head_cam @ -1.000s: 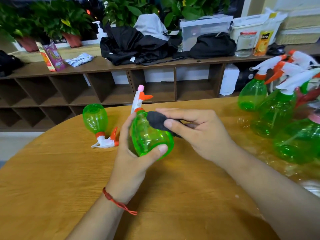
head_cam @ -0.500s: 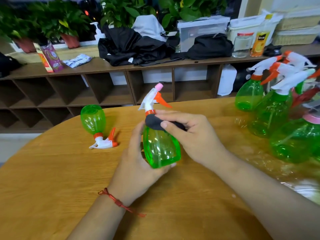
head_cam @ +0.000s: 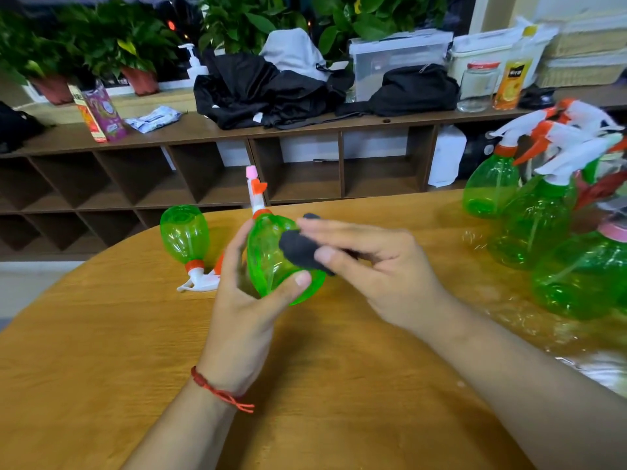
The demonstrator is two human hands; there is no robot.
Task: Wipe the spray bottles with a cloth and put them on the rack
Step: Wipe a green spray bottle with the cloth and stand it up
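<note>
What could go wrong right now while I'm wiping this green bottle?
The left hand holds the tilted spray bottle only near its base, so pressure from the cloth might push it loose. The overturned bottle lies near the table edge by that hand; a bump could roll it off.

Left hand curled in grip; right hand in pinch

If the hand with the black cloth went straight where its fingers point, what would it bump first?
The right hand points left at the green bottle held by the left hand. Its black cloth seems to touch that bottle, so the bottle comes first, though depth is unclear.
</note>
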